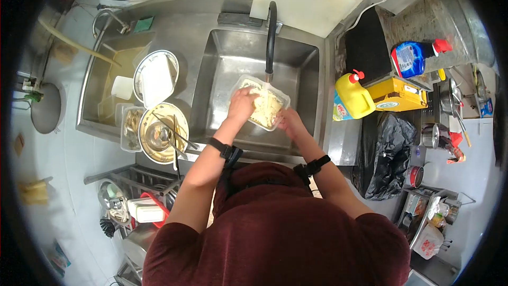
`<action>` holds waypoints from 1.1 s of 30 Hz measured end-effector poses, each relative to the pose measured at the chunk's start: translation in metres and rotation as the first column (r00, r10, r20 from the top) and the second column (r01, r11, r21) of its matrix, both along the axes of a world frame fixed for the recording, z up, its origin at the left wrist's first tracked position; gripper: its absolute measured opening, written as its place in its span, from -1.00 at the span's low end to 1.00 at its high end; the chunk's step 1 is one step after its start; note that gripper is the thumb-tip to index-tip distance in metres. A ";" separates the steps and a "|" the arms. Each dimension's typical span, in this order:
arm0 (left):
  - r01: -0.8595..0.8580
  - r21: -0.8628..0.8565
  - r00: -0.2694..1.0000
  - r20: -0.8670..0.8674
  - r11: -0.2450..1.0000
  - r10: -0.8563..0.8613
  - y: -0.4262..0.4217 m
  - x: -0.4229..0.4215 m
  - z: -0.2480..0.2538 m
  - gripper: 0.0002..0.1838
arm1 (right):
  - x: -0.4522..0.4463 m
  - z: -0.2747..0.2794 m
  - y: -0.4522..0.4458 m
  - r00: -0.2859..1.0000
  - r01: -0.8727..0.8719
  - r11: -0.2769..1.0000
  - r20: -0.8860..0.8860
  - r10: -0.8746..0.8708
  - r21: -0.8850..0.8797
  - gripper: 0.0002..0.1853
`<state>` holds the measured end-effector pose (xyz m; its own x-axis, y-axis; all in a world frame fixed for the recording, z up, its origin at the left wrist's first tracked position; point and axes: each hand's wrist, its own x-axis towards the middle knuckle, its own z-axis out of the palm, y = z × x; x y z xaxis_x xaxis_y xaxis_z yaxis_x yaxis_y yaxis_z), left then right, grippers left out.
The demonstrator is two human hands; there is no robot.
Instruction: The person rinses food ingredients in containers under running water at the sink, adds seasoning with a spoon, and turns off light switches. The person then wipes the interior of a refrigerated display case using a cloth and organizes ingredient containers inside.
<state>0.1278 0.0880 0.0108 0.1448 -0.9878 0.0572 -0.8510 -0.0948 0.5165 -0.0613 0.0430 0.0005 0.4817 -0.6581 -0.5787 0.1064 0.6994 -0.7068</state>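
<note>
A clear plastic container [273, 92] is tilted over the steel sink basin [211, 66], just below the black faucet [271, 37]. Pale yellow cut food pieces [266, 107] fill it; their exact kind is unclear. My left hand [242, 104] grips the container's left side, its curled fingers reaching over the rim onto the food. At the lower right corner, my right hand [290, 122] is closed on the container's edge, with some fingers hidden beneath. Whether water runs from the faucet I cannot make out.
Left of the basin stand a white bowl [138, 80] with a white container in it and a bowl [185, 122] holding utensils. A second sink [87, 90] lies further left. On the right are a yellow bottle [353, 98], a blue bottle [411, 59] and a black bag [391, 145].
</note>
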 end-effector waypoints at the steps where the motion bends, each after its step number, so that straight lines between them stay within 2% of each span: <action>1: 0.050 -0.037 0.999 -0.003 0.998 -0.050 0.003 0.002 -0.005 -0.53 | -0.002 0.000 -0.001 1.000 0.004 1.000 -0.006 -0.004 -0.004 -0.70; 5: -0.012 -0.099 0.994 -0.107 0.995 0.001 0.011 0.001 -0.008 -0.53 | -0.007 -0.008 -0.007 0.999 0.005 0.999 -0.048 -0.007 -0.040 -0.75; 8: -0.092 -0.157 0.965 -0.257 0.983 0.049 0.021 0.001 0.007 -0.57 | -0.015 -0.041 -0.018 0.998 0.053 0.990 -0.035 -0.048 0.130 -0.81; 10: -0.173 -0.138 0.920 -0.377 0.975 0.110 0.036 0.003 0.031 -0.60 | -0.019 -0.058 -0.020 1.000 0.014 0.992 0.011 -0.016 0.122 -0.84; 11: -0.189 -0.156 0.912 -0.395 0.970 0.114 0.046 0.005 0.052 -0.66 | -0.023 -0.059 -0.022 0.996 -0.022 0.996 0.093 0.015 0.081 -0.83; 12: -0.199 -0.227 0.925 -0.364 0.953 0.107 0.055 0.013 0.049 -0.69 | -0.026 -0.060 -0.026 0.984 -0.054 0.998 0.174 0.046 0.042 -0.82; 14: -0.292 -0.225 0.898 -0.398 0.930 0.185 0.078 0.031 0.073 -0.73 | -0.025 -0.057 -0.030 0.993 0.041 0.988 0.105 -0.058 0.150 -0.80; 17: -0.461 -0.280 0.877 -0.285 0.842 0.386 0.119 0.078 0.097 -0.74 | -0.030 -0.052 -0.030 0.994 -0.109 0.984 0.001 0.110 0.143 -0.73; 18: -0.559 -0.301 0.822 -0.320 0.772 0.471 0.137 0.102 0.084 -0.73 | -0.033 -0.044 -0.029 0.995 -0.103 0.985 0.018 0.102 0.140 -0.70; 19: -0.701 -0.123 0.702 -0.286 0.702 0.652 0.160 0.126 0.087 -0.70 | -0.029 -0.033 -0.029 0.996 -0.087 0.987 0.032 0.083 0.132 -0.67; 20: -0.678 -0.312 0.733 -0.363 0.666 0.576 0.184 0.153 0.076 -0.66 | -0.026 -0.025 -0.028 0.997 -0.064 0.990 0.042 0.059 0.122 -0.64; 21: -0.764 -0.268 0.645 -0.317 0.587 0.695 0.197 0.169 0.084 -0.67 | -0.024 -0.027 -0.027 0.997 -0.065 0.991 -0.036 0.070 0.119 -0.62; 22: -0.822 -0.195 0.568 -0.342 0.534 0.749 0.222 0.208 0.061 -0.65 | -0.022 -0.030 -0.025 0.991 -0.068 0.990 -0.110 0.081 0.123 -0.59; 23: -0.869 -0.204 0.493 -0.448 0.451 0.746 0.255 0.255 0.010 -0.57 | -0.023 -0.026 -0.025 0.992 -0.082 0.991 -0.092 0.091 0.103 -0.59; 24: -0.923 0.014 0.315 -0.547 0.384 0.776 0.266 0.257 0.023 -0.46 | -0.023 -0.019 -0.026 0.992 -0.101 0.991 -0.070 0.107 0.083 -0.58; 25: -0.965 0.074 0.176 -0.531 0.252 0.829 0.282 0.278 -0.001 -0.40 | -0.021 -0.011 -0.026 0.991 -0.123 0.991 -0.047 0.126 0.060 -0.58; 27: -0.994 0.093 0.009 -0.449 0.057 0.893 0.286 0.274 -0.005 -0.38 | -0.016 0.003 -0.023 0.989 -0.133 0.991 -0.068 0.135 0.024 -0.56; 28: -0.958 0.286 -0.137 -0.445 -0.005 0.885 0.289 0.278 -0.009 -0.42 | -0.016 0.006 -0.019 0.987 -0.137 0.990 -0.081 0.138 0.009 -0.56; 30: -0.871 0.491 -0.280 -0.527 0.019 0.803 0.306 0.294 -0.029 -0.51 | -0.018 0.004 -0.017 0.985 -0.135 0.991 -0.102 0.136 0.017 -0.57; 32: -0.839 0.507 -0.294 -0.726 0.196 0.622 0.326 0.312 -0.074 -0.58 | -0.026 -0.002 -0.011 0.989 -0.103 0.994 -0.104 0.106 0.031 -0.57; 33: -0.842 0.493 -0.273 -0.740 0.219 0.615 0.325 0.311 -0.074 -0.63 | -0.025 -0.006 -0.009 0.991 -0.093 0.995 -0.089 0.096 0.046 -0.58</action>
<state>0.4391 0.4135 -0.0632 0.8190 -0.0837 -0.5677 0.5524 -0.1530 0.8194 -0.0864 0.0345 -0.0050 0.4849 -0.5867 -0.6485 -0.0248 0.7320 -0.6808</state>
